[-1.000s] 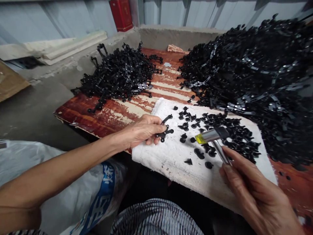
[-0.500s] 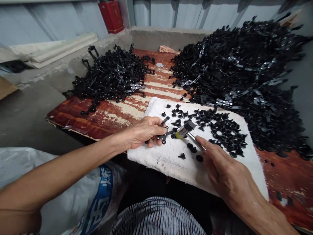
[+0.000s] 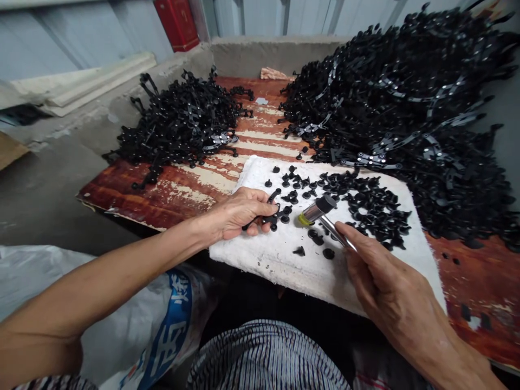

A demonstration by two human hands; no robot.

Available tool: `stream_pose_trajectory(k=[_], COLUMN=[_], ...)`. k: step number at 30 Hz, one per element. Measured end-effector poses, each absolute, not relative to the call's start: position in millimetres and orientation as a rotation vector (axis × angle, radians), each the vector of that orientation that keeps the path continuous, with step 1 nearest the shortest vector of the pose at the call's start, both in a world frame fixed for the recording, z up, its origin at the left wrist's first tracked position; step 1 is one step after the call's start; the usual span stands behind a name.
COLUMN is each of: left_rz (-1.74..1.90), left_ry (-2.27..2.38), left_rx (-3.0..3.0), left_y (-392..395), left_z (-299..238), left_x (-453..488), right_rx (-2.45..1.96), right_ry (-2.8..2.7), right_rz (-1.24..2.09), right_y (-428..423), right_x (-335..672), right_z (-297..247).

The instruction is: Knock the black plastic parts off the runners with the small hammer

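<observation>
My left hand (image 3: 244, 213) is closed on a black jointed linkage piece (image 3: 273, 218), pinched between thumb and fingers over the left part of a white cloth (image 3: 252, 254). Part of the piece is hidden by the fingers. In my right hand (image 3: 382, 276) is the metal handle of a small mallet (image 3: 317, 210), which has a black face on top and a yellow face below. The mallet head hangs above the cloth, apart from the linkage. Small black round-headed pegs (image 3: 374, 211) lie scattered on the cloth, thickest toward the right.
A heap of black linkages (image 3: 182, 122) sits on the left of the worn red-brown table (image 3: 122, 187). A far larger heap (image 3: 398, 97) fills the back right. A low concrete ledge (image 3: 260, 57) runs behind, with a red box (image 3: 176, 24). A white plastic sack (image 3: 125, 303) stands below left.
My right hand has moved the mallet a little to the right, away from the linkage. My left hand keeps its hold, and the linkage is tilted slightly differently. The view has shifted slightly.
</observation>
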State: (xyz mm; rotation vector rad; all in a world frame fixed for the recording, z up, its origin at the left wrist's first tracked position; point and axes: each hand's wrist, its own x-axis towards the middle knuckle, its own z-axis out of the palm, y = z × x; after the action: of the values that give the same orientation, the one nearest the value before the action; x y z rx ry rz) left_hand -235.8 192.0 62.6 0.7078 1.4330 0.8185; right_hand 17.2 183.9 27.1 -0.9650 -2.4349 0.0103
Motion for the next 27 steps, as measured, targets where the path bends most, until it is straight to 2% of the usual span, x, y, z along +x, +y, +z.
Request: stream_pose_trajectory(k=[27], left_rz=[0.734], left_ry=[1.533], left_rx=[0.81], left_y=[195.4], left_z=[64.5], left_x=[-229.3], right_rx=[-0.975], right_ry=[-2.484], right_rz=[-0.029], right_y=[183.3], right_x=[17.4], right_z=[25.7])
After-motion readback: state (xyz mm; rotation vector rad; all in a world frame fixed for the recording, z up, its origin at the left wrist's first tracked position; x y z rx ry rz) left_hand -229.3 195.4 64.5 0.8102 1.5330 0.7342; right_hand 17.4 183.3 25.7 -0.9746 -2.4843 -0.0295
